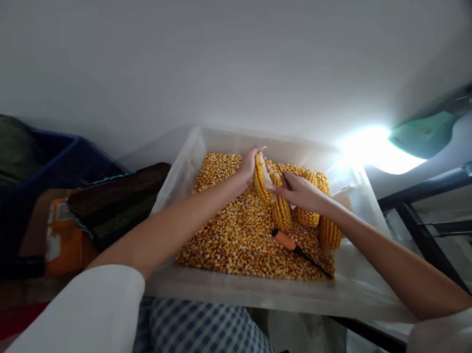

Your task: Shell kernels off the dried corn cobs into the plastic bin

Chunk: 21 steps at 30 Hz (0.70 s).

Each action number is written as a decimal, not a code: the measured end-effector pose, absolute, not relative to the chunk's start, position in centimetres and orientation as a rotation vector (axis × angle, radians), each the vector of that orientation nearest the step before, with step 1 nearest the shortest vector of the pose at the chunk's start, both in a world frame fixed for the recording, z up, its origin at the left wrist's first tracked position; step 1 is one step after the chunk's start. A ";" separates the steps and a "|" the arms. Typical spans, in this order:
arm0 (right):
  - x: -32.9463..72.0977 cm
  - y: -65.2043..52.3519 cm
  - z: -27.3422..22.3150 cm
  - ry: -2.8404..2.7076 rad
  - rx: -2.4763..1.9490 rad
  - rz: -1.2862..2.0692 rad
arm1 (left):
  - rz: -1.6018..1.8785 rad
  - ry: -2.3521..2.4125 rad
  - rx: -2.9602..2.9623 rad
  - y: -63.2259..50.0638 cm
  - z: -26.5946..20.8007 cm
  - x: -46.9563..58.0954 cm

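My left hand (251, 167) is wrapped round a yellow corn cob (261, 188), held upright over the bin. A pale strip without kernels runs down the cob's right side. Close against that strip are the fingers of my right hand (301, 191), closed on a thin dark tool (284, 177) whose kind is mostly hidden. Beneath and beside my right hand lie more cobs, one in the middle (281, 211), another partly covered (308, 217), and one at the right (329, 233). An orange-handled screwdriver (284, 239) with a dark shaft rests on the loose corn kernels (231, 235).
The kernels fill the bottom of a translucent plastic bin (226, 283) against a white wall. A bright lamp (421, 136) glares at the right, above a black metal frame (419, 240). To the left stand a dark mesh bag (121, 205), an orange box (63, 229) and a blue bin (67, 155).
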State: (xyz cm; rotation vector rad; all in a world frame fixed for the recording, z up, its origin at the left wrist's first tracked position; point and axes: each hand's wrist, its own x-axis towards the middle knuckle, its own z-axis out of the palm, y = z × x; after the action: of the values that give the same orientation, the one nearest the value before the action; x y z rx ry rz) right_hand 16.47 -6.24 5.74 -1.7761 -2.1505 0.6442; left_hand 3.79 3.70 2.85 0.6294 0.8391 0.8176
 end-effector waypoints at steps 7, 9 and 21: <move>14.5 -7.0 4.0 -1.775 -1.486 1.264 | 0.838 0.811 0.572 3.0 3.9 3.0; 14.4 -7.0 4.1 -1.728 -1.438 1.285 | 0.843 0.806 0.574 3.0 3.9 2.9; 14.4 -7.1 4.6 -1.693 -1.314 1.390 | 0.902 0.799 0.393 3.1 5.1 2.7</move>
State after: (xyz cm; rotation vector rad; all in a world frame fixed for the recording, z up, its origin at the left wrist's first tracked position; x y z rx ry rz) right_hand 14.39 -7.14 4.59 -1.3135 -1.6934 1.3900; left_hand 2.70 3.10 5.06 0.3927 0.7986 0.9017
